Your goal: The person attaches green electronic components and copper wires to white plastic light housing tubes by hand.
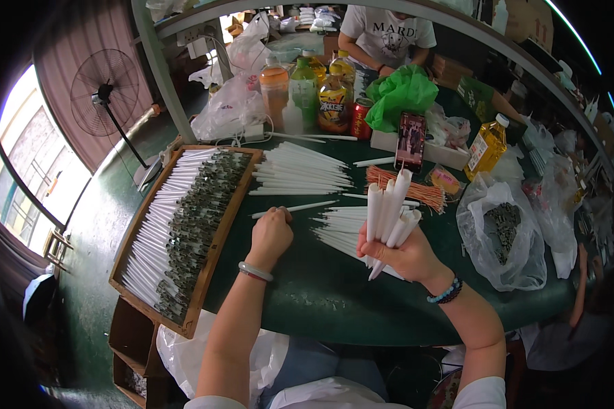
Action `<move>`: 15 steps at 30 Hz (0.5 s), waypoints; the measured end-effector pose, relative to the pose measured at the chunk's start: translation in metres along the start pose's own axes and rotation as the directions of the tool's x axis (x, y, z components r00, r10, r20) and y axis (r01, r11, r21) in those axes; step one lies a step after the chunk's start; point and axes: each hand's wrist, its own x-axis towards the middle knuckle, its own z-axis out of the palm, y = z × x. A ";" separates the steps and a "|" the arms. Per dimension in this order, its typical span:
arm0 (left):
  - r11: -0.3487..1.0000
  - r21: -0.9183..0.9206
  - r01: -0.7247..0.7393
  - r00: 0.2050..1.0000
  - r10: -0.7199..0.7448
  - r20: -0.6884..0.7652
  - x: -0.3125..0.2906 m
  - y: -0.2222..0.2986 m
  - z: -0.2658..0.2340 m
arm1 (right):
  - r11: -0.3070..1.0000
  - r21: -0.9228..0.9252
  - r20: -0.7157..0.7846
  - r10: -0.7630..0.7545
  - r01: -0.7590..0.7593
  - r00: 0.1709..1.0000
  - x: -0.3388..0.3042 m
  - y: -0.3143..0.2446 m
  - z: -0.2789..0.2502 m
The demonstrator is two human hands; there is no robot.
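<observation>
My right hand (pixel 406 255) is closed round a bundle of slim white tubes (pixel 387 208), held upright and slightly fanned above the table. Over the table's middle, my left hand (pixel 273 235) is curled into a fist, its fingertips hidden from view. A single white tube (pixel 310 205) lies across at its knuckles; whether the fingers grip it I cannot tell. Beyond the left hand is a fanned pile of white tubes (pixel 300 170). Another pile of them (pixel 334 232) lies between my hands, partly under the right one.
At left stands a wooden tray (pixel 208 300) packed with white tubes with metal clips. Copper-coloured rods (pixel 416 193), a phone (pixel 410 140) and a plastic bag of small metal parts (pixel 501 232) lie beyond the right hand. Bottles (pixel 334 102) line the back; a person (pixel 389 41) sits opposite.
</observation>
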 end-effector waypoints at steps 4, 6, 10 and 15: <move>0.998 -0.024 -0.058 0.997 0.057 -0.043 0.002 0.001 -0.002 | 0.997 -0.058 -0.049 0.043 -0.046 0.998 -0.033 0.036 0.000; 0.996 -0.043 -0.080 0.995 0.077 -0.064 0.001 0.001 -0.003 | 0.992 -0.125 -0.069 0.000 -0.009 0.998 -0.041 0.055 0.002; 0.977 -0.117 -0.177 0.966 0.150 -0.209 -0.004 0.019 -0.017 | 1.000 -0.011 -0.036 -0.015 0.015 0.999 -0.050 0.078 0.009; 0.208 -0.972 -0.112 0.907 0.420 -0.015 -0.023 0.093 -0.028 | 0.997 -0.075 -0.057 0.006 -0.010 0.998 -0.057 0.073 0.005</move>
